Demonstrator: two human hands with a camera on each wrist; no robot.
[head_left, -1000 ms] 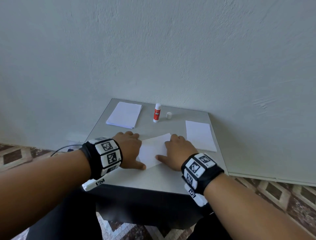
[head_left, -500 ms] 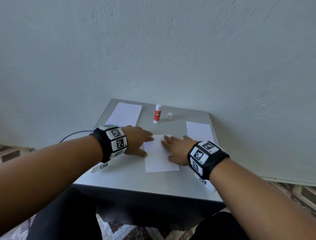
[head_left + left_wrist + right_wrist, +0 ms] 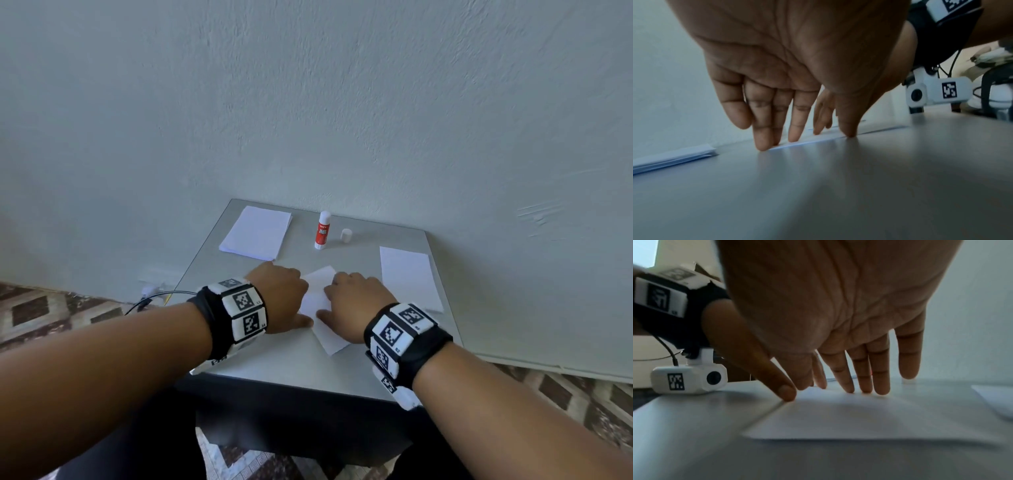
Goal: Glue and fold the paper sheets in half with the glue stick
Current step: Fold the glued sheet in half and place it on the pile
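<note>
A: Head view?
B: Left hand (image 3: 279, 296) and right hand (image 3: 356, 305) press a folded sheet (image 3: 317, 299) at the desk's (image 3: 274, 363) centre; glue stick (image 3: 322, 230) upright at 12 o'clock, cap (image 3: 346, 235) beside it.
A: Wrist views?
B: Left fingers (image 3: 761, 142) straight, tips down at the sheet's edge; right fingers (image 3: 846, 382) extended, pressing the sheet flat.

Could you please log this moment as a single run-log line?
left hand: fingertips on sheet edge | right hand: pressing folded sheet flat | glue stick: upright, uncapped | cap: beside it
</note>
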